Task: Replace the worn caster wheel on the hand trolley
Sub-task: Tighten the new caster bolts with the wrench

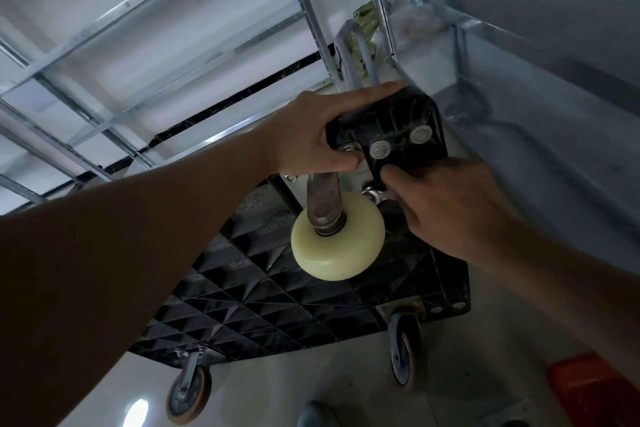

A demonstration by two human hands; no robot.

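The black hand trolley [277, 305] stands tipped up, its ribbed underside facing me. A cream caster wheel [337, 246] in a grey metal fork sits at its upper corner. My left hand [311, 135] grips that corner, fingers over the edge and thumb by the caster's mounting plate. My right hand [446, 204] is pinched on a small metal bolt or nut [375, 194] at the plate's right side. Two brown-tyred casters [188, 392] [403, 354] hang at the lower corners.
Metal shelving frames [304, 3] rise behind the trolley, with a bundle and grey tubing on a shelf. An orange box [588, 388] lies on the pale floor at lower right. A shoe [317, 414] shows at the bottom edge.
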